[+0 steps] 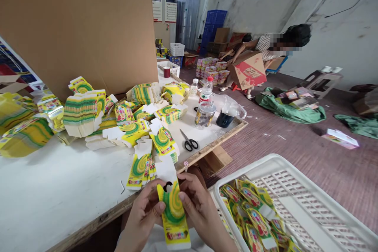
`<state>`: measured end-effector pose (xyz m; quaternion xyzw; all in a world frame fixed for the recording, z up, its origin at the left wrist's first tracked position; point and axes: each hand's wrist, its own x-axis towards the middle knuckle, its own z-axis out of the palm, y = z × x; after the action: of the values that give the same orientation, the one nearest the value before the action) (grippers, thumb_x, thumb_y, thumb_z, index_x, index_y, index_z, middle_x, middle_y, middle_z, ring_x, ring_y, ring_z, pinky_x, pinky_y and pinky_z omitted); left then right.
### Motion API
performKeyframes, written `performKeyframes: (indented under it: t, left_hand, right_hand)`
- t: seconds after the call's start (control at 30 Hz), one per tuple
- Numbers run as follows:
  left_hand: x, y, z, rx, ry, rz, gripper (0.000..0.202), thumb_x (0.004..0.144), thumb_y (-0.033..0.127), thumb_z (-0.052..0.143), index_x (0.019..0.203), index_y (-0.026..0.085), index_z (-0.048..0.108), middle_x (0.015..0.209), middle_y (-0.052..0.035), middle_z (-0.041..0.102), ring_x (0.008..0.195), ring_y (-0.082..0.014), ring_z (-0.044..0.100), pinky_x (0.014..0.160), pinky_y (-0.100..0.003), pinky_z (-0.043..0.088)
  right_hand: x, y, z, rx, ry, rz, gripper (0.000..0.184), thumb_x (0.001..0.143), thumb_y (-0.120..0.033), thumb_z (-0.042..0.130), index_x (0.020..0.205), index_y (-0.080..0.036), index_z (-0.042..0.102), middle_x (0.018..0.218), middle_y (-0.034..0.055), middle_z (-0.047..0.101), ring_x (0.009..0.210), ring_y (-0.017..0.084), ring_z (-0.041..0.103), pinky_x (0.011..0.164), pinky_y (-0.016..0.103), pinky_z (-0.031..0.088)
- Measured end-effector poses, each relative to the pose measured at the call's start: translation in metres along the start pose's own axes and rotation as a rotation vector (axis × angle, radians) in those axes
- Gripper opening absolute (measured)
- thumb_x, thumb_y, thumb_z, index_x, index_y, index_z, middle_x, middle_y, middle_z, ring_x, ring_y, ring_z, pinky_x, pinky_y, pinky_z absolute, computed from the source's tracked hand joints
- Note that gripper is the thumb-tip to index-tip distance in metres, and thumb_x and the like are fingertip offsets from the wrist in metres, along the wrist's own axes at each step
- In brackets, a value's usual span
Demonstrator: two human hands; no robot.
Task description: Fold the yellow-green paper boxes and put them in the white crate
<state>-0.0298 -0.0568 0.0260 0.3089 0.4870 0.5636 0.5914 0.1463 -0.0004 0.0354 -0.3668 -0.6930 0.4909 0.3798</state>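
Note:
Between my two hands is a small yellow-and-green carton (175, 216) with a swirl print, its white top flap raised and its upper end partly open. My left hand (144, 214) pinches its left side, thumb on the printed face. On the other side my right hand (196, 204) grips the right edge, thumb also on the front. Just beyond lie more flat cartons (138, 167) of the same print on the white table (88, 189). A white plastic basket (298, 177) to my right holds many filled-looking or folded yellow cartons (254, 208).
Black-handled scissors (189, 143), a clear jar (204, 115), a dark mug (225, 118) and a red-capped bottle (206, 89) stand near the table's right corner. Stacked cartons (81, 112) and a large cardboard sheet (79, 27) line the back. A co-worker (265, 47) holds a cardboard box (247, 70).

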Motion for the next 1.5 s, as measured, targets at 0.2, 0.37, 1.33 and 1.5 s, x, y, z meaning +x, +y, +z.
performKeyframes:
  t: [0.2, 0.37, 1.33, 1.5]
  left_hand:
    - [0.002, 0.003, -0.008, 0.024, -0.081, -0.026, 0.038, 0.079, 0.039, 0.08, 0.111, 0.024, 0.066, 0.106, -0.009, 0.077, 0.102, -0.0301, 0.071, 0.078, -0.034, 0.057]
    - [0.002, 0.006, -0.008, 0.019, -0.1, -0.036, 0.036, 0.08, 0.041, 0.079, 0.11, 0.024, 0.067, 0.096, -0.0078, 0.077, 0.084, -0.0265, 0.071, 0.067, -0.032, 0.056]
    - [-0.003, 0.021, 0.006, -0.003, -0.077, -0.026, 0.068, 0.081, 0.041, 0.078, 0.143, 0.026, 0.053, 0.112, -0.0123, 0.078, 0.099, -0.0317, 0.073, 0.075, -0.037, 0.061]
    - [-0.004, 0.019, 0.004, 0.005, -0.103, -0.044, 0.067, 0.081, 0.038, 0.079, 0.142, 0.028, 0.055, 0.111, -0.0108, 0.079, 0.096, -0.0297, 0.074, 0.077, -0.036, 0.06]
  right_hand:
    - [0.0, -0.006, -0.003, -0.003, -0.071, 0.015, 0.037, 0.104, -0.033, 0.045, 0.141, -0.027, 0.045, 0.09, 0.0015, 0.066, 0.081, 0.017, 0.064, 0.072, 0.025, 0.05]
    - [0.001, -0.007, -0.002, -0.044, -0.101, 0.047, 0.04, 0.101, -0.029, 0.051, 0.14, -0.029, 0.046, 0.086, -0.0005, 0.065, 0.075, 0.016, 0.062, 0.066, 0.024, 0.048]
    - [0.0, -0.001, -0.002, -0.097, 0.067, -0.095, 0.041, 0.094, -0.021, 0.061, 0.135, -0.026, 0.056, 0.106, 0.0061, 0.07, 0.082, 0.018, 0.068, 0.073, 0.026, 0.055]
    - [0.001, -0.008, -0.008, -0.044, 0.057, -0.045, 0.045, 0.092, -0.026, 0.064, 0.137, -0.024, 0.056, 0.092, 0.0024, 0.07, 0.074, 0.017, 0.065, 0.067, 0.024, 0.054]
